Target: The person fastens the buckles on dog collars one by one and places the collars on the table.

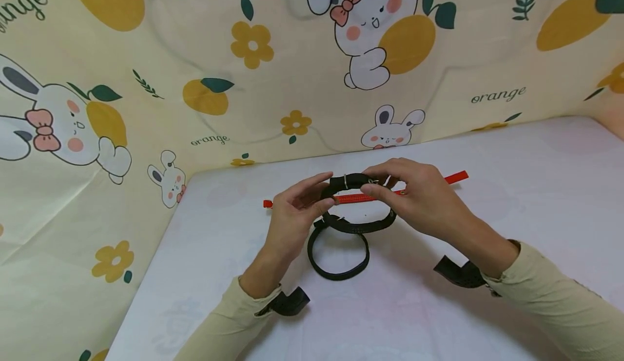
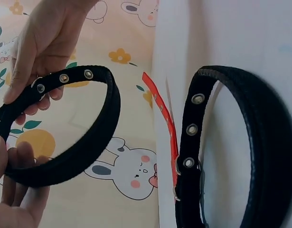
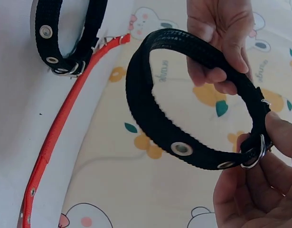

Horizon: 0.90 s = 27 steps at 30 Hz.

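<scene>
Between both hands a black collar (image 1: pixel 361 227) is held above the table, its strap buckled into a loop. My left hand (image 1: pixel 297 209) pinches it on the left with thumb and fingers. On the other side, my right hand (image 1: pixel 429 198) pinches the strap by the buckle and metal D-ring (image 3: pixel 259 154). Metal eyelets (image 2: pixel 64 78) run along the band. A second black collar (image 1: pixel 338 276), also looped, lies on the table just below. Behind the hands a red collar (image 1: pixel 356 199) stretches out nearly straight, partly hidden by them.
A white cloth (image 1: pixel 487 209) covers the table. At its back and left stands a cream sheet (image 1: pixel 273 95) printed with rabbits and oranges. Black straps (image 1: pixel 292 302) hang from both sleeve cuffs over the table.
</scene>
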{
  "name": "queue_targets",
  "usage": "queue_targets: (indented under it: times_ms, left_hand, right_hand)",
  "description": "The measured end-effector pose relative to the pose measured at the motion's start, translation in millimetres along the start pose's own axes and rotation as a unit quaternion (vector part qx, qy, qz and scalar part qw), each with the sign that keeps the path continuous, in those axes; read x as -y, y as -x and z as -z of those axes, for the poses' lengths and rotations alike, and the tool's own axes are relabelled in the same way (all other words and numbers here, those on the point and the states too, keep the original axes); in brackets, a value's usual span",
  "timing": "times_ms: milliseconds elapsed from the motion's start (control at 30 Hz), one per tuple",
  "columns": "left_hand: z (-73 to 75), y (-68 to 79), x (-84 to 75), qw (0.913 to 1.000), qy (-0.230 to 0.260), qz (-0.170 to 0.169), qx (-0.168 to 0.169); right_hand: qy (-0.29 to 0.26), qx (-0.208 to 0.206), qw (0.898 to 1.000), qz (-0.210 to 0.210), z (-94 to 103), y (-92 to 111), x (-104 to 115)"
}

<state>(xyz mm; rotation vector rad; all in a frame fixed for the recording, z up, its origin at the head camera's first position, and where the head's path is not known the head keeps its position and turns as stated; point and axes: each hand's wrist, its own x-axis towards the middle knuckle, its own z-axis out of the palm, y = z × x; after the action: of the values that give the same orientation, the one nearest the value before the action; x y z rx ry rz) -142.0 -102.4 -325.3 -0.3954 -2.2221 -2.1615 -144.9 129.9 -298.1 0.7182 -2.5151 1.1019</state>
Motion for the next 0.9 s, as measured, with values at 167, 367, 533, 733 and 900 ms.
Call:
queue_targets:
  times_ms: [167, 367, 533, 733, 900]
  left_hand:
    - [-0.5, -0.5, -1.1, 0.9994, 0.034, 0.004, 0.006]
    - [4.0, -5.1, -0.9, 0.9955, 0.094, 0.014, -0.005]
    - [5.3, -6.7, -2.9, 0.9925, 0.12, 0.007, -0.023]
    - [6.4, -6.1, -5.0, 0.9922, 0.121, 0.012, -0.028]
    - [6.8, -5.1, -6.9, 0.9928, 0.114, 0.018, -0.032]
  right_hand:
    - [0.002, 0.012, 1.0, -0.012, 1.2, -1, 0]
    - [-0.011, 0.051, 0.999, -0.003, 12.2, -3, -7]
    - [-0.032, 0.098, 0.995, -0.011, 21.7, -2, -12]
    - [-0.037, 0.109, 0.99, -0.08, 21.4, -2, -15]
    - [-0.05, 0.074, 0.992, -0.093, 22.7, -4, -16]
